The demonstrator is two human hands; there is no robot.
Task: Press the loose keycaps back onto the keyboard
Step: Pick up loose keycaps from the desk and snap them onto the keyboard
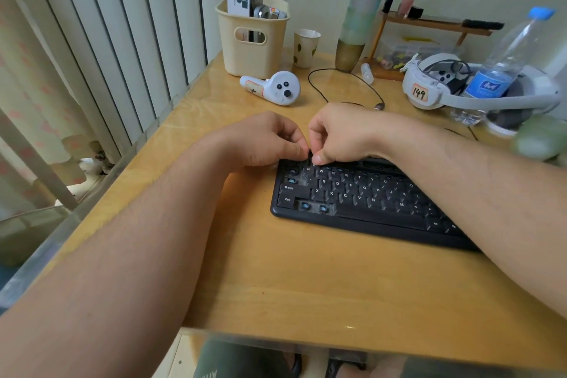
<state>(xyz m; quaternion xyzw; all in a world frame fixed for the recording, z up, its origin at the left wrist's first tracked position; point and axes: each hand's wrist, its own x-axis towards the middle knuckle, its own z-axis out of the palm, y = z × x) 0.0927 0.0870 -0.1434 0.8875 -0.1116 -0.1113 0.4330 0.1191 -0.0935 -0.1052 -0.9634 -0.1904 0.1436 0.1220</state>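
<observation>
A black keyboard [362,196] lies on the wooden desk [276,279], angled to the right. Bare blue switch stems show at its left edge and in the bottom row beside Ctrl. Both hands meet over the keyboard's top-left corner. My left hand [270,139] and my right hand [340,135] pinch a small black keycap [310,153] between their fingertips, just above the top row. The fingers hide most of the keycap and the spot beneath it.
A white controller [276,87] lies behind the hands. Further back stand a cream bin [253,40], a paper cup [305,47], a cable [346,86], a white headset [435,86] and a water bottle [503,64]. A radiator runs along the left.
</observation>
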